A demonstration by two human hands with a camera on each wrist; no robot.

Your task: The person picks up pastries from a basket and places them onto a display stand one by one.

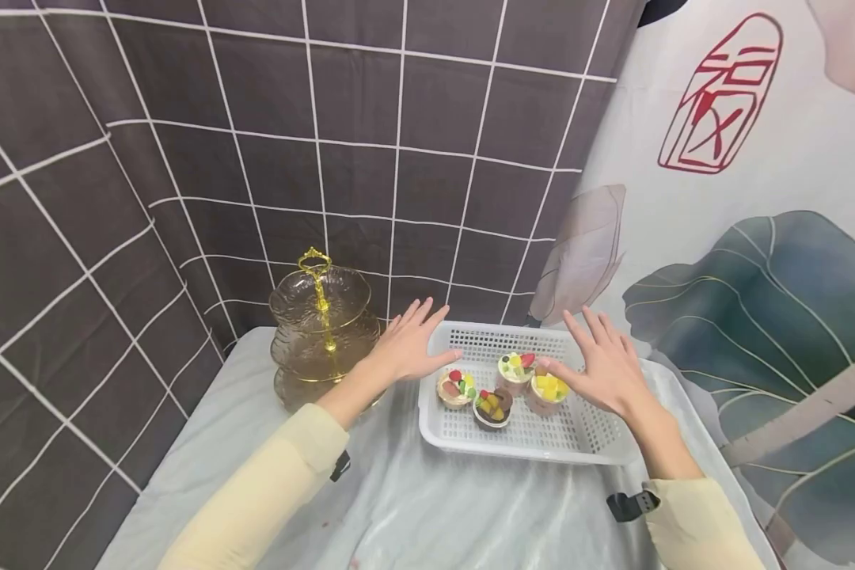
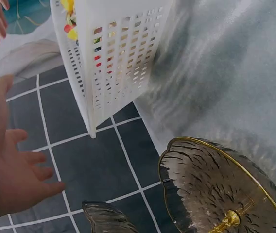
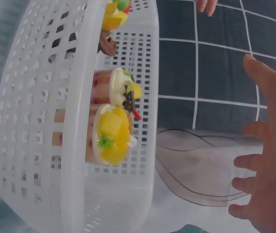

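Dark cloth [image 1: 356, 174] with a white grid hangs behind it all, and over on the right we've got a pale hanging [image 1: 634, 158] with a red seal [image 1: 727, 95] and a big leaf [image 1: 777, 293]. Down on the surface [image 1: 399, 507], draped in pale fabric, sits the white basket [image 1: 513, 454], holes all over its walls, and inside it four desserts bunched towards the left and middle: the tart [image 1: 457, 388] furthest left, the chocolate cup [image 1: 492, 408] nearest the wearer, the berry cup [image 1: 516, 370] at the back, the mango cup [image 1: 549, 389] on the right, close up against its neighbour. Now the hands! Left hand [image 1: 408, 348] hovers by the basket's left end, fingers stretched out and slightly spread, thumb pointing inward above the tart; the left wrist view shows it clear of the basket wall. Right hand [image 1: 602, 368] mirrors it at the other end, fingers straight and fanned, thumb towards the mango cup, and the right wrist view has daylight between hand and rim. Left of the basket, just beside it, stands the tiered stand [image 1: 321, 360], smoky glass with gold edges and a gold rod [image 1: 323, 305], its lower tiers partly behind the left forearm.
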